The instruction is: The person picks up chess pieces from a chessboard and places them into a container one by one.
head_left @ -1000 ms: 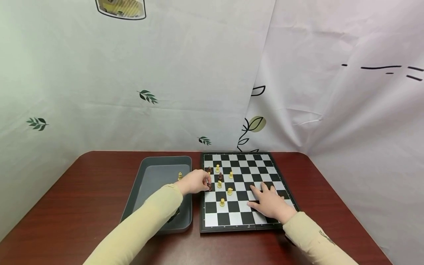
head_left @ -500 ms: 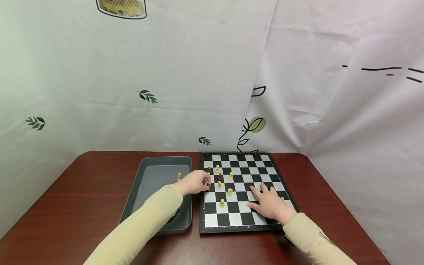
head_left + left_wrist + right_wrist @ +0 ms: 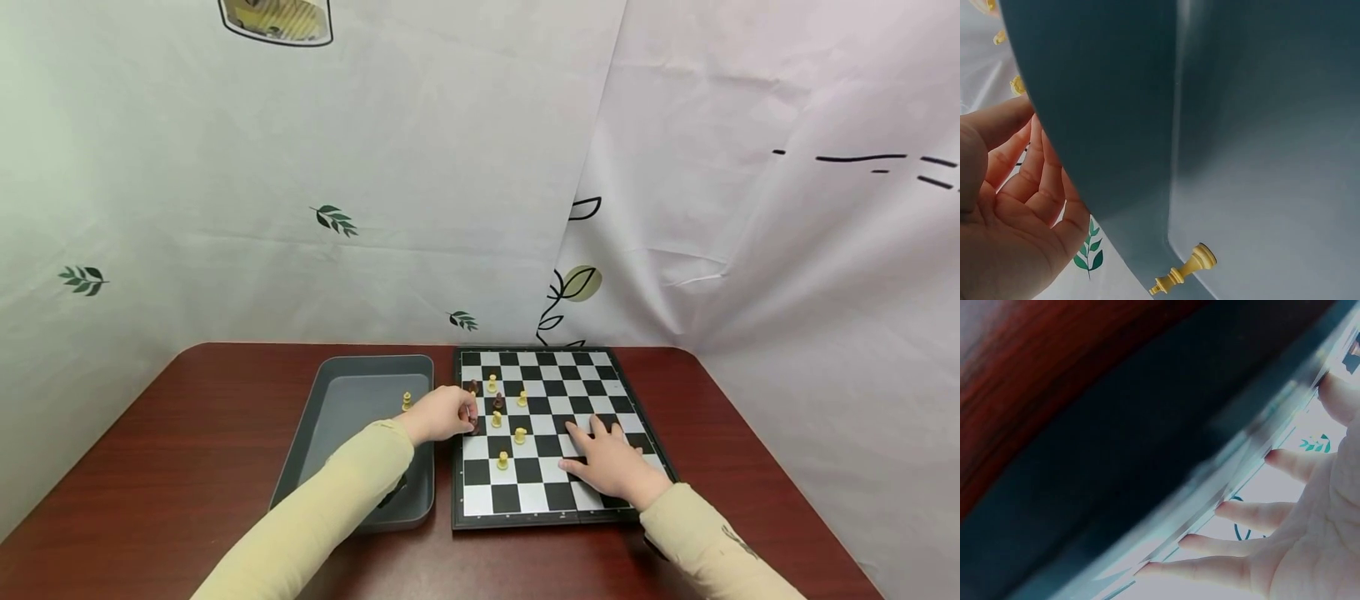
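At the left edge of the black-and-white chessboard (image 3: 533, 497), my left hand (image 3: 447, 412) pinches a dark brown chess piece (image 3: 474, 427), largely covered by the fingers. In the left wrist view, the tray's wall hides those fingertips. My right hand (image 3: 611, 465) rests on the right part of the board, its fingers spread in the right wrist view. Near the left hand stand a dark brown piece (image 3: 498, 402) and several cream chess pieces, among them a cream rook (image 3: 520, 435) and a cream piece (image 3: 502, 460) closer to me.
Left of the board lies a grey tray (image 3: 352, 408), with my left forearm across it. Inside, by its right wall, is a cream king (image 3: 1185, 270). Both rest on a reddish-brown table (image 3: 202, 433), and a white printed cloth (image 3: 420, 167) hangs behind.
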### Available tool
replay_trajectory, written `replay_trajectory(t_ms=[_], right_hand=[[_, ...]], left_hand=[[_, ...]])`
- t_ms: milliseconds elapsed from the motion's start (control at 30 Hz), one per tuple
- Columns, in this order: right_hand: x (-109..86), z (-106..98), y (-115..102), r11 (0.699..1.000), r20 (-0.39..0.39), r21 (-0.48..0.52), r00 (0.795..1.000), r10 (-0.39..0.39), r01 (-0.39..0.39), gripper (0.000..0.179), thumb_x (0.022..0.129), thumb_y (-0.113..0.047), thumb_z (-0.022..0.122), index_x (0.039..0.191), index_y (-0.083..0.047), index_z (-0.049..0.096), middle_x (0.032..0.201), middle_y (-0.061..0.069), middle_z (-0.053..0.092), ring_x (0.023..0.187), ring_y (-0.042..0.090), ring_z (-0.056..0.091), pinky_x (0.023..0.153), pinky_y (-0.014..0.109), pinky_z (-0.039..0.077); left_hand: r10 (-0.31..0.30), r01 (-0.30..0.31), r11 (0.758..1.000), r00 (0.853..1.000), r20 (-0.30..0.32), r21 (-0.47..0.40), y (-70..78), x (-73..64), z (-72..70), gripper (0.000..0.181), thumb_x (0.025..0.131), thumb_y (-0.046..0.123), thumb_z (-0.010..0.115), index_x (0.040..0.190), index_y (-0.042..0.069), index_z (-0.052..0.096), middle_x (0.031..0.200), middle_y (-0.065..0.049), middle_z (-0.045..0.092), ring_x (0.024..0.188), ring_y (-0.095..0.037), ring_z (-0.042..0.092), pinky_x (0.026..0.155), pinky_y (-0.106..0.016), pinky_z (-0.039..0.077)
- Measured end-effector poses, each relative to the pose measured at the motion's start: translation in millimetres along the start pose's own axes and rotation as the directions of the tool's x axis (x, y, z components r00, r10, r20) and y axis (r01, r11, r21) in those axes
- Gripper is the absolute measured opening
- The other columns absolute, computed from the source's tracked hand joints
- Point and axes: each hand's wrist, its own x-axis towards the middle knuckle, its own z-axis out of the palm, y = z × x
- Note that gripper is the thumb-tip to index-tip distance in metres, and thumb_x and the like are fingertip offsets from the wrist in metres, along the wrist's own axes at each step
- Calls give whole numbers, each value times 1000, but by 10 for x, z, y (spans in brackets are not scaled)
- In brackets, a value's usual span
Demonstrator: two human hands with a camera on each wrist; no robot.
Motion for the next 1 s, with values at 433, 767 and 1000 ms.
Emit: replay_trajectory(t_ms=[433,767,1000], right_hand=[[1,13,-2,1000,0,-1,1000,4,-4,64,88,-45,62,138,-8,47,140,31,37,123,56,35,80,76,34],[3,30,18,1000,1,1,1000,6,-6,65,88,-46,61,139,-8,46,141,31,36,124,58,33,80,77,33],[11,31,16,1000,6,3,1000,10,-10,66,88,-47,60,139,-9,46,142,32,34,125,59,31,81,78,31]], left_hand=[[23,-23,1000,999,-31,-16,11,-18,-28,12,82,7,71,76,11,62,63,4,54,59,-10,47,59,-25,39],[-4,0,998,997,-74,-55,-8,-60,-164,7,83,9,71,80,9,65,65,3,56,61,-10,48,60,-25,40],[-14,9,998,995,-94,-55,-61,-140,-236,9,84,9,70,78,10,64,66,3,57,60,-10,49,60,-26,41]])
